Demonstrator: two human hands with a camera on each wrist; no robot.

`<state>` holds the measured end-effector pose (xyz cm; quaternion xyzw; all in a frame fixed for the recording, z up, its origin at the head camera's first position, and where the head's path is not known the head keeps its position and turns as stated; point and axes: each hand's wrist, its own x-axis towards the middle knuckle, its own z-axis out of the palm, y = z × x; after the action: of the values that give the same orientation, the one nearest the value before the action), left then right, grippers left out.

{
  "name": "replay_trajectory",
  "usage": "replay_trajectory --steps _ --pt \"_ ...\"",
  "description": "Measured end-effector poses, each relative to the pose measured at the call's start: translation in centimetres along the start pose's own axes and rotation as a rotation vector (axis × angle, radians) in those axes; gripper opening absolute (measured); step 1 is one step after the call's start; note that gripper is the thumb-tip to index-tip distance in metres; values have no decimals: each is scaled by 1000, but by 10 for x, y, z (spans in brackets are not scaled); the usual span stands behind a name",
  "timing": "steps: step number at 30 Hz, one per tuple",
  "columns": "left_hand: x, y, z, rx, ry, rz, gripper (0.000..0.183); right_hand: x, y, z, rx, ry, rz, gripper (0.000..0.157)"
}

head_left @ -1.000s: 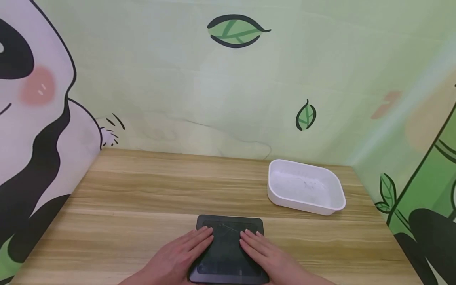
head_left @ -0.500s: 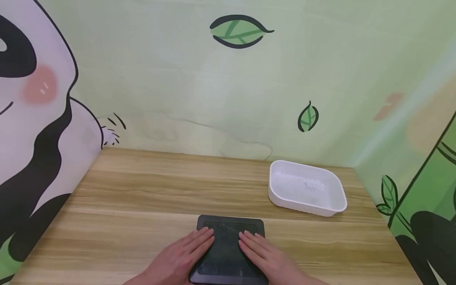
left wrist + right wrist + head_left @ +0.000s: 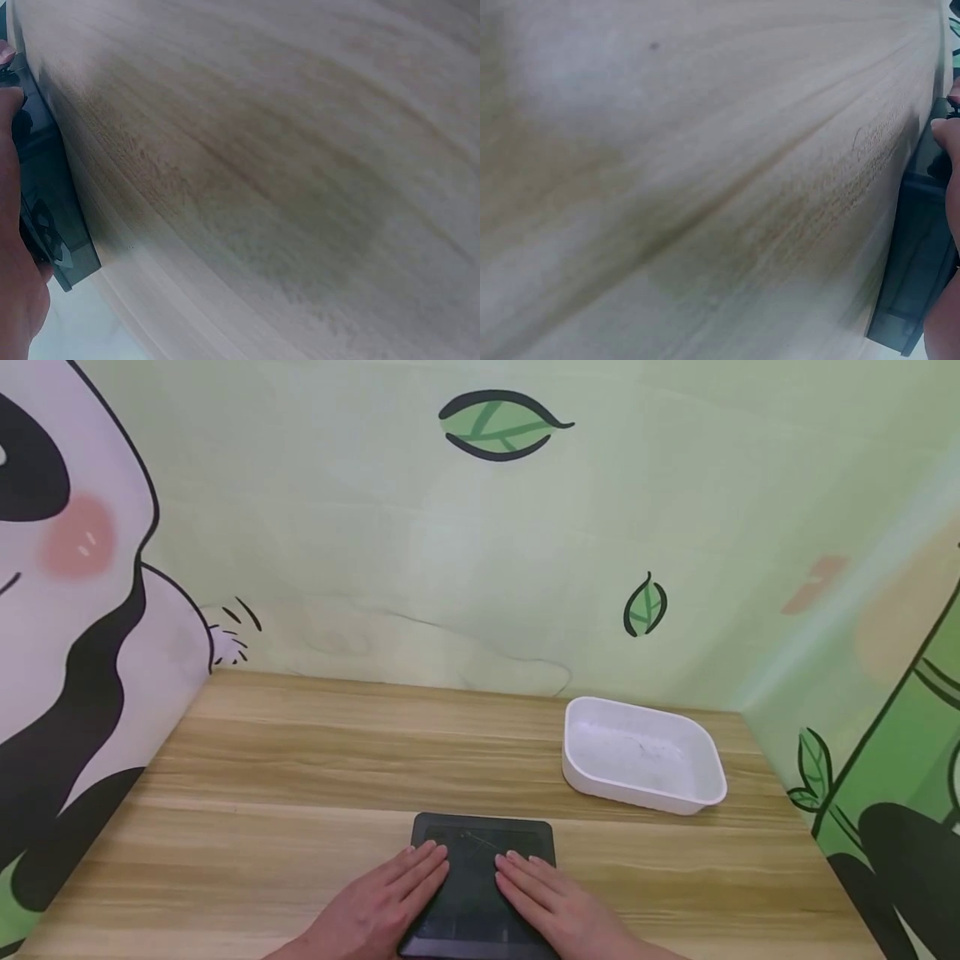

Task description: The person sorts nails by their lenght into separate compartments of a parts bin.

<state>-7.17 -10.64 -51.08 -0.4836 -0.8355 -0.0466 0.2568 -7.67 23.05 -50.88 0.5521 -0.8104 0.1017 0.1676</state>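
Note:
A black box [image 3: 474,893] with a flat, lightly scratched top lies at the table's front edge, near the middle in the head view. Across its left part rests my left hand [image 3: 381,902], fingers straight and together. On the right part lies my right hand [image 3: 558,902], fingers likewise extended. Each wrist view shows one side of the box: its dark, glossy wall [image 3: 54,195] in the left one, its dark greenish wall [image 3: 915,255] in the right one. Dark shapes show at the wall, though I cannot tell what they are.
A white rectangular tray [image 3: 718,792] with a raised rim stands at the back right of the wooden table [image 3: 315,752]. Behind the table rises a pale green wall cloth [image 3: 360,527] printed with a panda and leaves.
My right hand's fingers have slid slightly left and toward me over the box top. The left hand stays nearly in place, and neither box nor tray has visibly moved.

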Motion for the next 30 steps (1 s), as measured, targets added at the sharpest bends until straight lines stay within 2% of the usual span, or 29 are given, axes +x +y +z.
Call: replay_trajectory --steps 7,12,19,23,26,28,30 --pt "3 3 0 24 -28 -15 99 3 5 -3 -16 -3 -30 93" --pt "1 1 0 8 -7 -24 98 5 8 -5 3 -18 -42 93" --pt "5 -6 -2 2 -26 -30 94 9 10 -9 78 -54 11 87" --pt "7 -6 -7 -57 -63 -63 92 8 10 -13 95 -74 24 88" --pt "10 -8 -14 -133 -113 -110 89 8 10 -19 148 -66 45 88" --pt "12 -11 -20 -195 -156 -159 87 7 11 -25 200 -61 89 89" --pt "13 -16 -27 -262 -212 -226 85 5 12 -33 264 -69 170 90"
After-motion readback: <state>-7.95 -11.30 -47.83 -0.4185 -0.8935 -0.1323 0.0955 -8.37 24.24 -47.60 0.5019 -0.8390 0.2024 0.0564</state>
